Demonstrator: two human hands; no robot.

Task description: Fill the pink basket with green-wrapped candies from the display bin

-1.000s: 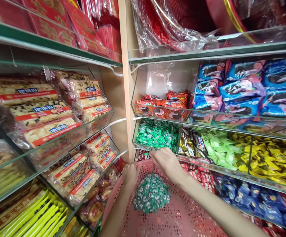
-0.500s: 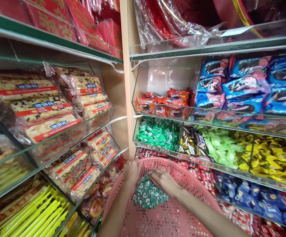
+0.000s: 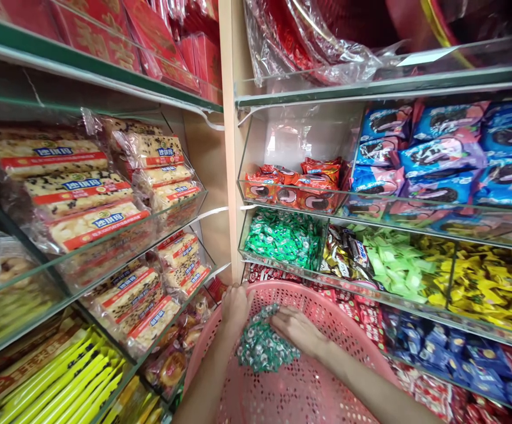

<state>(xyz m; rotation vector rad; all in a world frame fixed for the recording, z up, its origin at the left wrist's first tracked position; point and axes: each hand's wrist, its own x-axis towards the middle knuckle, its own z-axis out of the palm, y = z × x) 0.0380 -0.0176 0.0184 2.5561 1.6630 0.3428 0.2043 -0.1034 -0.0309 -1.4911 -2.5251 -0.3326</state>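
Note:
A big pink perforated plastic basket (image 3: 353, 347) stands in front of me. My left hand (image 3: 235, 303) is closed over its far rim at the left. Inside the basket lies a heap of small green-wrapped candies (image 3: 265, 347), toward the far left side. Resting on the right edge of this heap is my right hand (image 3: 298, 330), its fingers stretched out and together over the wrappers. The undersides of the right fingers are hidden. Just beyond the basket, a clear shelf bin (image 3: 278, 262) holds many similar green-wrapped candies.
Glass-fronted shelves meet at a wooden post (image 3: 229, 147). On the left are wrapped pastry bars (image 3: 99, 221) and yellow packets (image 3: 66, 383). To the right sit blue cookie packs (image 3: 441, 153), light green candies (image 3: 397, 262), yellow candies (image 3: 494, 288) and dark blue candies (image 3: 445, 347).
My right hand's fingers have straightened from a more curled pose over the green candies, and the heap has shifted slightly. My left hand keeps its hold on the basket rim.

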